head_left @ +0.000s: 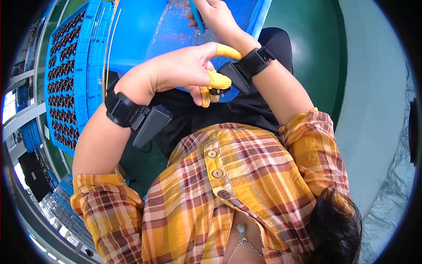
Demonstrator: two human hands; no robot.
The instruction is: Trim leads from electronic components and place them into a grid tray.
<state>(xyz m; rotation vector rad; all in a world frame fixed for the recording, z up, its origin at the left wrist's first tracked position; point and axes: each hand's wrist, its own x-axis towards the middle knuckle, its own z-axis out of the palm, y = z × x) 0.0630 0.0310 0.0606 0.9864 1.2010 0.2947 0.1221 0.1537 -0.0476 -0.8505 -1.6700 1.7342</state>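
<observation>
So the left hand [187,66] has its fingers [220,79] pinched shut on a small part [214,92], a dark little thing with what look like metal tabs on it. The part is up in the air over the lap, between the two forearms, and the fingers hide a good bit of it, so I can't tell its full shape. There are yellow covers [228,51] on some fingers of that hand.

The right hand [215,16] is farther up, by the top edge, curled around a blue tool [196,16]. The frame cuts the tool off, so I can't tell what kind it is or whether its working end is open. It's well apart from the part.

Under the right hand there's a blue tub [132,37] with little clear or shiny bits scattered in it. Over on the left is a blue tray [91,66] with rows of black pieces [61,83] in it, pretty neatly lined up.

Both wrists have black straps with a black box on each, left box [153,126] and right box [236,78]. In this view the right one shows just beside the pinched fingers. Plaid shirt [250,176], dark trousers [193,115], green floor [307,39] off to the right.
</observation>
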